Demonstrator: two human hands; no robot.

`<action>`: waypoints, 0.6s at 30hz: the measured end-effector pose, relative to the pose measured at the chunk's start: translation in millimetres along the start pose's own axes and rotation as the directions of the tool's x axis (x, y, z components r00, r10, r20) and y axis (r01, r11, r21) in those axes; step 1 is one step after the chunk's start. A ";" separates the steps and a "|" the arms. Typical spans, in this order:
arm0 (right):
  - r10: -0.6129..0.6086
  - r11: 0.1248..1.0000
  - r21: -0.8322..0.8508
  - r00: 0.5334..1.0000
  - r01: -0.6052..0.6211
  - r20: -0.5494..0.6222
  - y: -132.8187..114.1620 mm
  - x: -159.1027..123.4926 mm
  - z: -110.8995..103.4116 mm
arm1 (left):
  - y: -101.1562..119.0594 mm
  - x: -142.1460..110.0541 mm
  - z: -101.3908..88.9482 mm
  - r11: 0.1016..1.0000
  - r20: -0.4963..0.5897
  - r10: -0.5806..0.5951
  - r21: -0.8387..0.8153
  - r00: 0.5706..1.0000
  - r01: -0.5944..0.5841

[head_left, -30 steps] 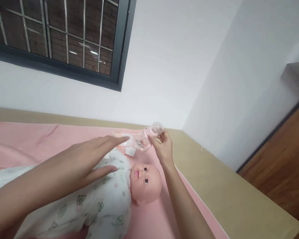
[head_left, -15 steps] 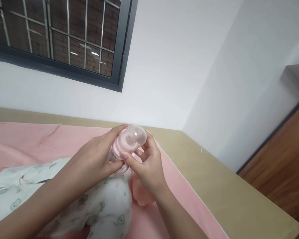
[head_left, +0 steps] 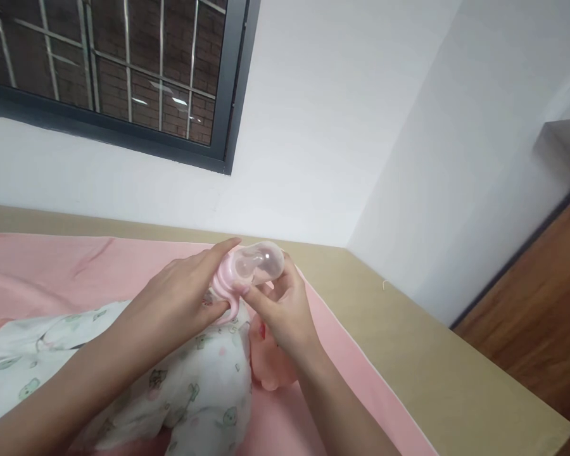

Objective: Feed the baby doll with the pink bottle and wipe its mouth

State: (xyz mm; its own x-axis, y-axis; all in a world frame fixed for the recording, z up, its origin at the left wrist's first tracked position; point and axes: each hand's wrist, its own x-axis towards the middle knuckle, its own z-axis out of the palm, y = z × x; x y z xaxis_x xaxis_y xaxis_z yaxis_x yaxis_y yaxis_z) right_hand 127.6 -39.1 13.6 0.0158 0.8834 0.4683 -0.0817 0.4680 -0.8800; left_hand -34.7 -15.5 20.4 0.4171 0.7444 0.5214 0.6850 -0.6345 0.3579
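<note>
I hold a pink baby bottle (head_left: 232, 278) with both hands above a doll. My left hand (head_left: 180, 304) wraps the bottle's body and pink collar. My right hand (head_left: 280, 310) pinches the clear domed cap (head_left: 259, 263) at the bottle's top, thumb and fingers closed round it. Below them lies a baby doll (head_left: 266, 361) on its back in a white printed sleepsuit (head_left: 190, 392); its face is mostly hidden behind my right hand.
A pink blanket (head_left: 42, 266) covers a tan surface (head_left: 432, 367) set into a corner of white walls. A barred window (head_left: 114, 69) is at the upper left. Wooden flooring (head_left: 541, 304) shows at the right.
A second ago only my right hand held the bottle out over the blanket while my left reached. Both hands now grip it above the doll's chest, and the cap has tilted a little rightwards.
</note>
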 end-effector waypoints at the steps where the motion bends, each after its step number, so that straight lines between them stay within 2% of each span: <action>1: -0.009 1.000 0.016 1.000 0.009 -0.013 -2.5 0.7 -1.5 | -1.7 0.9 0.4 1.000 0.012 -0.024 0.018 1.000 0.023; 5: -0.105 0.994 -0.006 0.990 0.105 -0.094 -7.4 9.4 -18.2 | -13.8 8.1 -5.9 0.996 -0.013 -0.081 0.025 0.997 0.081; 8: -0.115 0.990 -0.100 0.976 0.098 -0.186 7.2 25.4 -44.0 | -30.5 14.4 -19.8 0.979 -0.018 -0.196 0.047 0.980 0.197; 11: -0.072 0.969 -0.245 0.954 -0.001 -0.290 42.1 43.5 -77.1 | -54.8 19.0 -34.4 0.921 0.004 -0.366 0.142 0.931 0.362; 13: -0.043 0.924 -0.373 0.945 -0.086 -0.325 71.9 50.9 -99.2 | -75.8 21.0 -40.5 0.879 -0.010 -0.439 0.200 0.898 0.432; 16: 0.023 0.767 -0.597 0.941 -0.234 -0.339 115.3 51.4 -126.8 | -112.4 22.6 -42.4 0.829 -0.014 -0.516 0.244 0.857 0.503; 18: 0.052 0.670 -0.690 0.945 -0.274 -0.324 138.9 47.4 -139.7 | -137.4 22.3 -38.9 0.810 0.013 -0.551 0.249 0.835 0.531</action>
State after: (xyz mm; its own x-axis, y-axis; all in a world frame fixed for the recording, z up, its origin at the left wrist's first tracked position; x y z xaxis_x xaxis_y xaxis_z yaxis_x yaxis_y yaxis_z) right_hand 256.3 71.1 -97.5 0.3333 0.8670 0.3705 0.6290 0.0882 -0.7724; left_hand -142.7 80.2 12.9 -0.0212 0.9735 0.2276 0.9251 -0.0672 0.3738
